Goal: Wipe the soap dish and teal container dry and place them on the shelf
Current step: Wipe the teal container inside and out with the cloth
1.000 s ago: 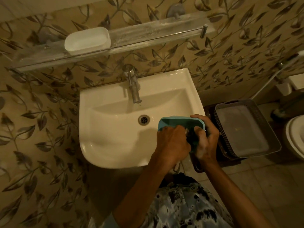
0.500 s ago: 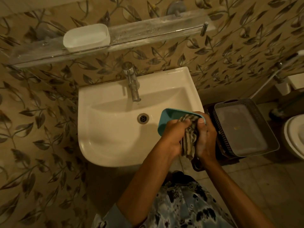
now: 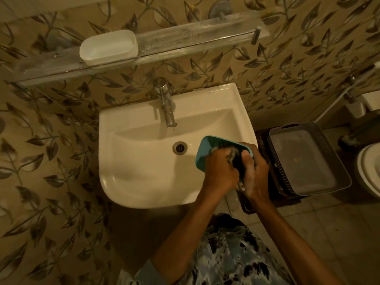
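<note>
Left hand: I see it (image 3: 220, 173) curled tight round a dark cloth (image 3: 236, 161), pushing the cloth into the container
Right hand: it (image 3: 256, 173) grips the container's right end, fingers wrapped behind it
Container: teal (image 3: 202, 156), tilted with its open side towards me, held between both hands
Cloth: bunched inside the container, between my two hands; I cannot tell its pattern
Soap dish: white (image 3: 109, 47), well up and left of the grip, resting on the shelf (image 3: 195, 37)
Sink: its basin (image 3: 139, 171) lies left of and below the grip, with the tap (image 3: 167, 108) up and left
Basket: grey (image 3: 308, 161), just right of the right hand
</note>
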Tool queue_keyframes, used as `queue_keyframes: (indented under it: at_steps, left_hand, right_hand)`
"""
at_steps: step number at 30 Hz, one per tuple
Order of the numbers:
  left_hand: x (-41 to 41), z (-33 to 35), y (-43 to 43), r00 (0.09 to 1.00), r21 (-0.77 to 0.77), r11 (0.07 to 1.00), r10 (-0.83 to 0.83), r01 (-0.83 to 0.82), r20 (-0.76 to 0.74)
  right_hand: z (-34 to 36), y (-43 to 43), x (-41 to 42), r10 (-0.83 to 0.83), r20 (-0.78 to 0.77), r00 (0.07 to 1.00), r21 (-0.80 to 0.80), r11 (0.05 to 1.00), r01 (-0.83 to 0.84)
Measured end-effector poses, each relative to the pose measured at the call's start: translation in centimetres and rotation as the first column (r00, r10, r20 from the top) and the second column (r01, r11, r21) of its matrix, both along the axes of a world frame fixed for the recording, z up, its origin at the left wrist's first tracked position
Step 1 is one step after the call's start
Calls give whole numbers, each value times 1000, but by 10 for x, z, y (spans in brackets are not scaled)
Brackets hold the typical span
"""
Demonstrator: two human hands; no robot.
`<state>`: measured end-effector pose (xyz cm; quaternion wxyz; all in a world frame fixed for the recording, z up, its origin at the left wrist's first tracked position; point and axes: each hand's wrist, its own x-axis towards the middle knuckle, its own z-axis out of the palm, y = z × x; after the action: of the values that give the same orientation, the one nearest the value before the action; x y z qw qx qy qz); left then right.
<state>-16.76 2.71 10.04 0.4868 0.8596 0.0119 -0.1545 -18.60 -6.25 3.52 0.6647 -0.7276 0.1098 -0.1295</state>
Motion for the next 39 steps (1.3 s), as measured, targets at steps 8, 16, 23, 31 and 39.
queue_keyframes:
  at_steps: [8,16,23,31,39]
  left_hand:
    - [4,-4,21,832,202,828,-547,523,88]
    - [-11,-24,32,800,753,541,-599,375,32]
    - [-14,-4,11,919,471,794,-378,385,-114]
    - [-1,7,25,865,-74,876,-482,477,-137]
    - [-8,-21,29,842,131,855,-518,502,152]
  right_hand:
    - [-8,-9,-5,83,-64,995,18,996,-82]
    - [-8,-15,-8,140,-94,986,-2,990,-140]
    - [-12,-5,-17,68,-17,998,8,998,-67]
    - [-11,-21,-10,148,-42,988,-49,987,-150]
    - [-7,-4,-10,105,-68,992,29,994,-103]
